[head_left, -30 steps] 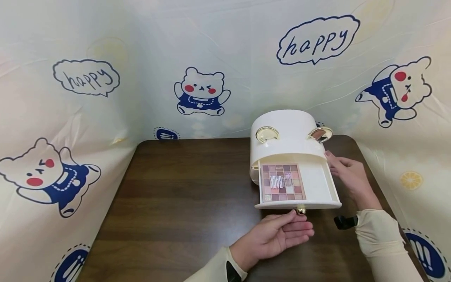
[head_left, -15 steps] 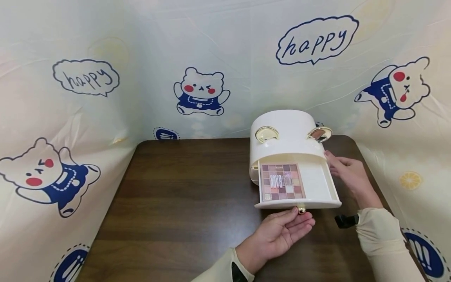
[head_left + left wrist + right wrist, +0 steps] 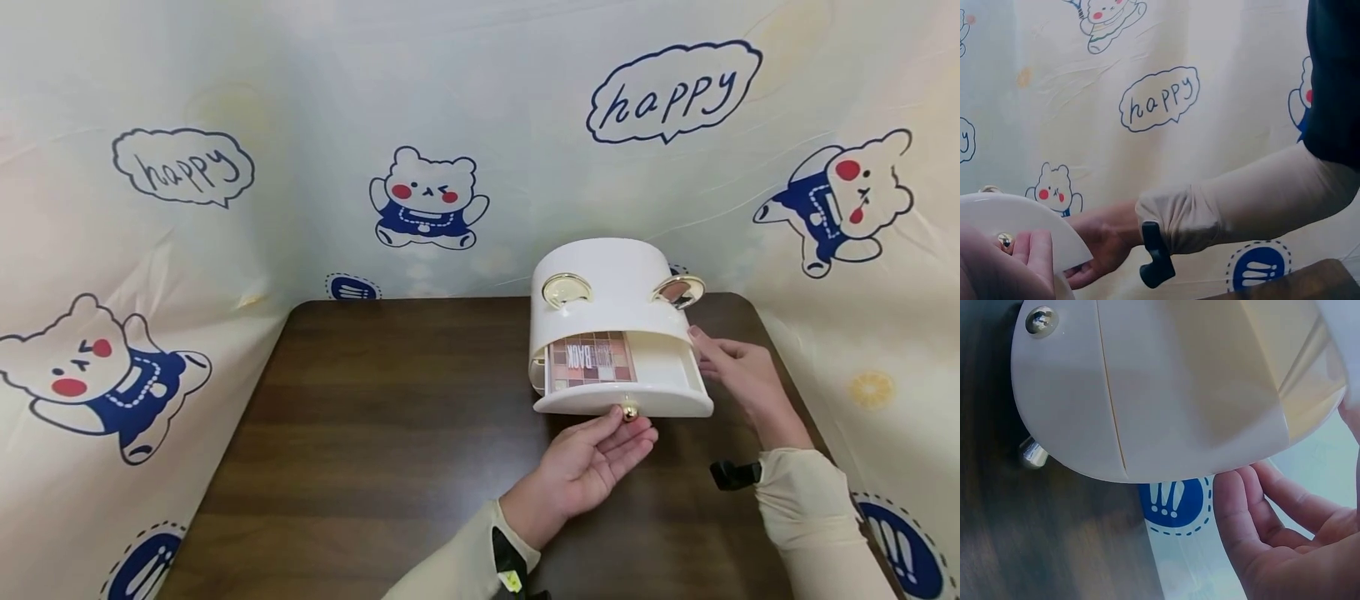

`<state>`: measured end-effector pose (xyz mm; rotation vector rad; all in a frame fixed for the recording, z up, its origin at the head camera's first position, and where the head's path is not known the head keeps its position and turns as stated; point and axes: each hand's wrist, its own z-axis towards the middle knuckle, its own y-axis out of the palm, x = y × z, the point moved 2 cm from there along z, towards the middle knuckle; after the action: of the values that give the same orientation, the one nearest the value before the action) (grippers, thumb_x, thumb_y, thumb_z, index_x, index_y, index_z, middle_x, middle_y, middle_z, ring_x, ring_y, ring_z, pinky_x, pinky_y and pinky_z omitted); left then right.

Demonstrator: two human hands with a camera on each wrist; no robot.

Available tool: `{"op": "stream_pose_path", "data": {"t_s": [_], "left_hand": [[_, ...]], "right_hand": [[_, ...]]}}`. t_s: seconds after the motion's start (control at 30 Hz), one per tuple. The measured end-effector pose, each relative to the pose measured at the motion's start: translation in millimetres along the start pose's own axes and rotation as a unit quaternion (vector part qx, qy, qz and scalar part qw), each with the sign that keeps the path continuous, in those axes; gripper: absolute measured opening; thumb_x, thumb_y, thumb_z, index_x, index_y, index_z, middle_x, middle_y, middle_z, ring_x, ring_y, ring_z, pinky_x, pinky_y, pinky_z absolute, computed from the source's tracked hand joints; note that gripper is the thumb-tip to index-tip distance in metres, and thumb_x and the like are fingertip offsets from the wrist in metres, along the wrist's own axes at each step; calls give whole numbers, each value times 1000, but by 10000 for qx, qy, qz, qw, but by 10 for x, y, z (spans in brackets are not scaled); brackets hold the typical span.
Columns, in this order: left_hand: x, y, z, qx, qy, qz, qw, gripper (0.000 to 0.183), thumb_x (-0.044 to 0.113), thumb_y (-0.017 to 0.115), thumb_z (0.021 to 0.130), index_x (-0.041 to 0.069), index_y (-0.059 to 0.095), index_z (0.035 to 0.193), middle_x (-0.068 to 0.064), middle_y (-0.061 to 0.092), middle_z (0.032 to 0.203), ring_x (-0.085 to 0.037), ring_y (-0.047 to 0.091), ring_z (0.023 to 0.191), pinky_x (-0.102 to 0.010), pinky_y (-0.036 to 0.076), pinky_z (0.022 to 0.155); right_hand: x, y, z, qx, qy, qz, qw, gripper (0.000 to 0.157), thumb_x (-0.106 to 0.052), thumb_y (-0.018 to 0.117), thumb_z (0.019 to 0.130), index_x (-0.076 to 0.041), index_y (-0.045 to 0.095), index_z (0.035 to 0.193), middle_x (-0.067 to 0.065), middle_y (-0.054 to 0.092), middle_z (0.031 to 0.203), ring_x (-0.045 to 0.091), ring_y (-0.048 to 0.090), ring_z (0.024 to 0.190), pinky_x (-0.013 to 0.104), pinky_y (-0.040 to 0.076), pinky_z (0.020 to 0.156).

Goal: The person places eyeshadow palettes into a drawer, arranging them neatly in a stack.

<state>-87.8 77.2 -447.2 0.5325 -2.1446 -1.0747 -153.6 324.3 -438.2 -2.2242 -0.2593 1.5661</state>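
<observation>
A white rounded drawer box [image 3: 607, 258], with two gold-rimmed ears on its front, stands at the right of the table. Its upper drawer [image 3: 660, 401] is partly pulled out, and an eyeshadow palette [image 3: 588, 362] lies in the left part of it. With thumb and fingers, my left hand [image 3: 577, 467] pinches the gold knob [image 3: 629, 412] on the drawer front. My right hand [image 3: 742, 379] rests its fingertips against the box's right side, as the right wrist view shows. A lower front bears another round metal knob [image 3: 1041, 322].
The brown wooden table [image 3: 360, 433] reaches out to the left of the box. A printed cloth [image 3: 315, 100] with bears hangs behind it and at both sides. The box stands near the table's back edge.
The drawer has slid partway back into the box, my left hand moving with it, and the palette is now partly covered. My right hand has stayed at the box's side.
</observation>
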Motion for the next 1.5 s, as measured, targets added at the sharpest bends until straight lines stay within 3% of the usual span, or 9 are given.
{"op": "stream_pose_path", "data": {"t_s": [0.23, 0.43, 0.73, 1.07, 1.3, 1.4, 1.5], "left_hand": [[37, 37, 119, 53, 51, -2, 10000, 16, 9, 57, 103, 2, 68, 94, -16, 72, 96, -34, 67, 108, -42, 48, 101], [126, 81, 224, 147, 96, -164, 9997, 14, 8, 58, 103, 0, 67, 95, -17, 72, 96, -35, 67, 108, -41, 49, 101], [261, 154, 383, 276, 194, -399, 9986, 15, 10, 60, 102, -1, 70, 97, -16, 73, 95, -33, 66, 110, -40, 51, 98], [361, 158, 500, 304, 415, -252, 9984, 17, 11, 59, 102, 0, 69, 95, -15, 73, 92, -29, 71, 98, -41, 51, 98], [346, 140, 527, 336, 317, -279, 9985, 17, 14, 61, 102, 0, 69, 97, -16, 73, 95, -31, 69, 104, -41, 51, 98], [344, 72, 502, 179, 278, -8, 9995, 18, 16, 62, 101, -1, 68, 99, -17, 72, 97, -33, 67, 107, -42, 52, 98], [405, -51, 398, -227, 184, 830, 9961, 24, 12, 63, 100, -9, 67, 111, -19, 71, 98, -33, 68, 104, -44, 53, 95]], "right_hand": [[33, -16, -26, -74, 24, -150, 9999, 99, -69, 53, 92, 14, 41, 145, 35, 52, 135, 14, 65, 95, 37, 56, 89], [18, -14, -25, -15, -26, 17, 10000, 97, -68, 55, 92, 13, 43, 144, 34, 51, 136, 8, 63, 90, 15, 52, 72], [-9, -1, -9, -106, -130, 244, 9996, 96, -67, 55, 92, 12, 41, 145, 32, 49, 138, 3, 64, 88, 16, 54, 76], [4, 31, 17, -186, -324, 448, 9983, 89, -60, 55, 96, 15, 42, 143, 34, 50, 135, 1, 66, 87, 16, 54, 77], [23, -10, 22, -183, -154, 137, 9996, 94, -66, 54, 94, 12, 42, 144, 33, 51, 136, 8, 67, 92, 25, 56, 84], [19, -27, 20, -174, -238, 141, 9995, 92, -64, 54, 95, 13, 44, 143, 33, 52, 134, 8, 67, 91, 24, 56, 83], [2, -36, 15, -211, -465, 315, 9982, 86, -59, 52, 98, 16, 44, 141, 35, 51, 133, 4, 68, 89, 20, 55, 80]]}}
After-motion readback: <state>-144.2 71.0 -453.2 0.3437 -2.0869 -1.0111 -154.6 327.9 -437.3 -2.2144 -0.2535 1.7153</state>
